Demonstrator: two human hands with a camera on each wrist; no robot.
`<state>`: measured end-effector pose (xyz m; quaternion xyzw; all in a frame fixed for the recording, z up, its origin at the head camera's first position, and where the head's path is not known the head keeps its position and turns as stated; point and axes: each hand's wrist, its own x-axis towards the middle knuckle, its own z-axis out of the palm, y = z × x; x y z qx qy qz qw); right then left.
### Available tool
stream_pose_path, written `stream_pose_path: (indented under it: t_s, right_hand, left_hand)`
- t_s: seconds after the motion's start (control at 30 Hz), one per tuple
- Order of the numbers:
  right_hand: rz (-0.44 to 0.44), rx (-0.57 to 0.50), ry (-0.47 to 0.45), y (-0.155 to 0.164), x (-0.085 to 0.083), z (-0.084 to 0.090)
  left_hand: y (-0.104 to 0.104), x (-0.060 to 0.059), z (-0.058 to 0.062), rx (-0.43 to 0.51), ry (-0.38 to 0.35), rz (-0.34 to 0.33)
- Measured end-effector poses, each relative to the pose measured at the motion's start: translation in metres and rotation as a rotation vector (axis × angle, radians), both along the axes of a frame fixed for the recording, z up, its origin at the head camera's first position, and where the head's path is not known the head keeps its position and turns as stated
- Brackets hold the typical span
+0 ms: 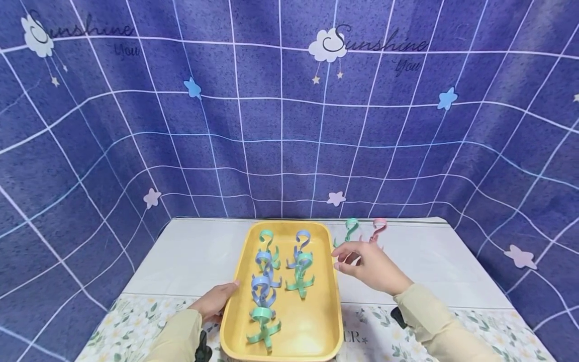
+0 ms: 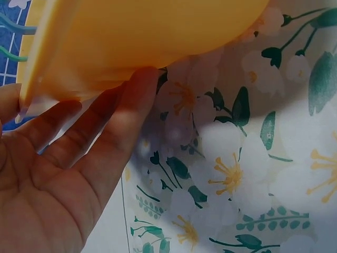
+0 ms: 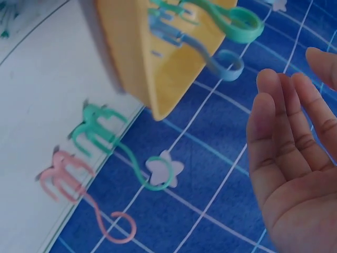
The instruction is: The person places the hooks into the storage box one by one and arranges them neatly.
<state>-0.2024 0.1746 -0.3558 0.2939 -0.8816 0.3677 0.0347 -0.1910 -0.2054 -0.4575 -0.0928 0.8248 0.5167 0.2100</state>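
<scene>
On the white table (image 1: pixel 199 256), the yellow plastic tray (image 1: pixel 316 322) is steadied by the flat-fingered left hand (image 1: pixel 214 300). The empty, released right hand (image 1: pixel 371 266) hovers beside the green plastic hook (image 1: pixel 350 230) at its 12 o'clock; pinching that hook seems called for next.

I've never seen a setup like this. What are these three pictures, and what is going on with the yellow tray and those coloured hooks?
No machine here: a person works with two bare hands and wears three cameras. The wide picture comes from the head, looking down at a table. The other two come from the wrists, each close to its own hand. On the table stands a yellow tray with six blue and green plastic hooks in it. A green hook and a pink hook stand outside it, at the far edge. The left hand rests open against the tray's left side. The right hand hangs open near the two outside hooks, holding nothing.
</scene>
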Motion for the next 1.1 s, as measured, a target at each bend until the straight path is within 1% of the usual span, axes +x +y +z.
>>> stream_pose_path:
  t_s: [0.07, 0.27, 0.43, 0.67, 0.87, 1.1]
  right_hand:
    - [-0.009, 0.004, 0.0, 0.004, -0.003, -0.001]
    - [-0.047, 0.017, 0.009, 0.016, -0.01, -0.005]
    - [-0.098, 0.033, 0.016, 0.026, -0.018, -0.01]
    - [-0.17, 0.029, 0.014, 0.043, -0.026, -0.015]
    - [-0.211, 0.032, 0.022, 0.054, -0.033, -0.017]
    - [-0.305, 0.045, -0.007, 0.067, -0.042, -0.021]
  left_hand:
    - [-0.001, 0.0, -0.002, 0.004, -0.001, 0.006]
    - [-0.003, 0.0, -0.003, 0.01, 0.007, -0.006]
    - [0.0, 0.001, -0.002, -0.006, 0.006, 0.012]
    - [0.001, 0.001, 0.003, -0.035, 0.003, 0.0]
    - [0.0, 0.001, 0.003, -0.02, 0.003, 0.006]
    - [0.001, -0.001, 0.002, -0.027, 0.0, -0.002]
